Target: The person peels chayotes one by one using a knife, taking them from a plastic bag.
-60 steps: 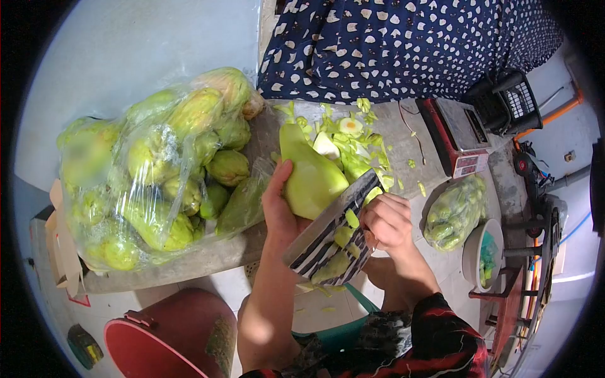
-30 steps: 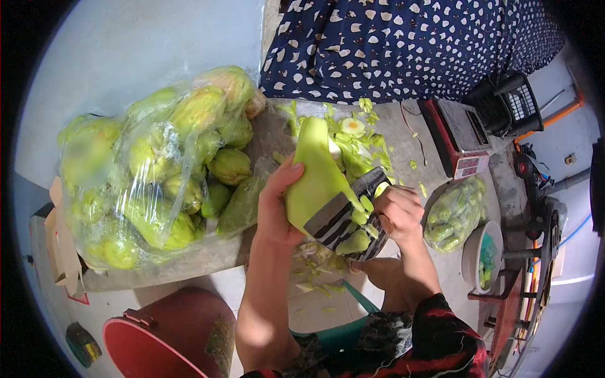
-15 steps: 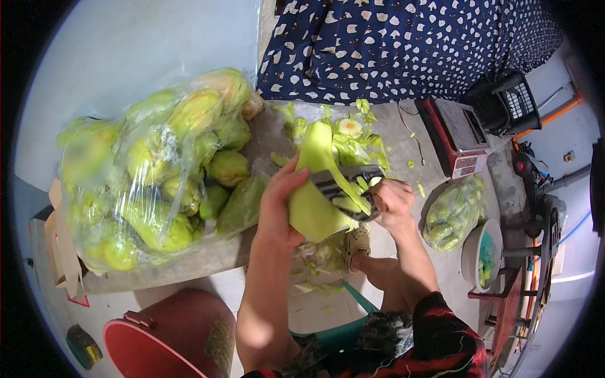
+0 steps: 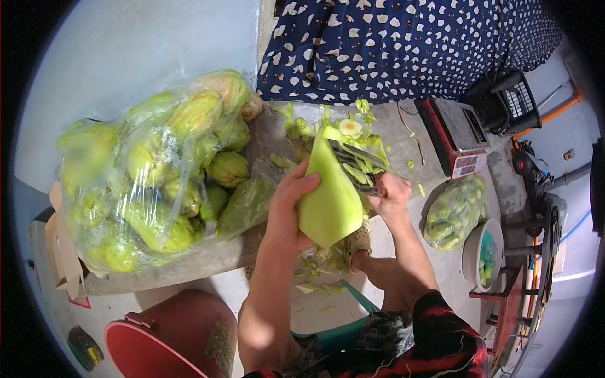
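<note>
Crinkly clear bag (image 4: 157, 167) bulging with lumpy fruit (image 4: 227, 169), hogging left end of worktop (image 4: 201, 259). Left hand (image 4: 291, 194) curling half round smooth peeled fruit (image 4: 331, 205), right hand (image 4: 393, 193) clenching knife (image 4: 357, 166).

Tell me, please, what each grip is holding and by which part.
The left grip holds the fruit by its left side, thumb toward the camera; the right grip holds the knife by its handle end, which the fingers hide.

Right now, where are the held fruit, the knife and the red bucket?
Held fruit (image 4: 329, 205): head view, middle of its pale green side.
Knife (image 4: 367, 156): head view, on the blade.
Red bucket (image 4: 186, 318): head view, on its wall.
</note>
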Demonstrator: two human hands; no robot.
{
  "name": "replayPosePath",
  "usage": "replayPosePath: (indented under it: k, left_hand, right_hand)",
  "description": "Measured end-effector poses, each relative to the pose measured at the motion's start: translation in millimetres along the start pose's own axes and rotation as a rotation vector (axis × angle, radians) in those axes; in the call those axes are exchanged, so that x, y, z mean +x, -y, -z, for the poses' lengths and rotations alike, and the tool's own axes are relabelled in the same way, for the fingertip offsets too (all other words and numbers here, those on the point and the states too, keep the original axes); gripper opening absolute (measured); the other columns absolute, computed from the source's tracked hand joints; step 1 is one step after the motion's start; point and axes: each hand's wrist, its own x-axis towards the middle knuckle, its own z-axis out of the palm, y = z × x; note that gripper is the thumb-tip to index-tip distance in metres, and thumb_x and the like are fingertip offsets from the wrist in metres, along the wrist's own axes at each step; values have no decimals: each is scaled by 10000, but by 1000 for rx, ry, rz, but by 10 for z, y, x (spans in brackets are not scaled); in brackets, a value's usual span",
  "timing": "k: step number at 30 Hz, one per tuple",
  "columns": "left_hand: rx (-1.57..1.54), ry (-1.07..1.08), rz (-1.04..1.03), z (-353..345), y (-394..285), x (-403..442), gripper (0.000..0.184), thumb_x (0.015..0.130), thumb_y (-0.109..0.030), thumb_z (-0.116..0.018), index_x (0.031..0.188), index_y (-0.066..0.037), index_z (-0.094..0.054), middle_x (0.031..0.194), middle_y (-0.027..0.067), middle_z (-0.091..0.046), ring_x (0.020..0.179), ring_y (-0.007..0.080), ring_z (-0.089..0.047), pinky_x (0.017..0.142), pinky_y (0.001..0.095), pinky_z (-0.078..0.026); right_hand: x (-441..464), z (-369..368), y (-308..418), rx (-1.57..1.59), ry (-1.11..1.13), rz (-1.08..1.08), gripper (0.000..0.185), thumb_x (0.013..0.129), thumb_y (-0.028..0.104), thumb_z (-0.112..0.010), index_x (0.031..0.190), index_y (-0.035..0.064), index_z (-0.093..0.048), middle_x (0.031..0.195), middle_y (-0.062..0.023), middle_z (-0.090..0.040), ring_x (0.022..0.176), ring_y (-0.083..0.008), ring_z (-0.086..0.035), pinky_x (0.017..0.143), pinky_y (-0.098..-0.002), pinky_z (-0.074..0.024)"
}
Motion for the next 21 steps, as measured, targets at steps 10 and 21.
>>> replayPosePath:
  k: [10,21]
  left_hand:
    - [-26,-15,-23,-59,21,31,446,863,-154,-527,1269,30,-499,1071,121,-641,908,195,-658,782,308,-545]
    - [-126,35,24,-62,82,27,453,877,-203,-536,1271,16,-489,1051,144,-638,925,255,-657,792,369,-551]
  right_hand:
    - [71,-73,190,58,-89,85,298,648,54,-724,607,55,-428,522,-64,-376,413,-217,-408,417,-314,-329]
    - [54,-97,70,126,-97,-496,262,748,50,-662,621,32,-433,538,-3,-423,492,-55,-380,446,-261,-310]
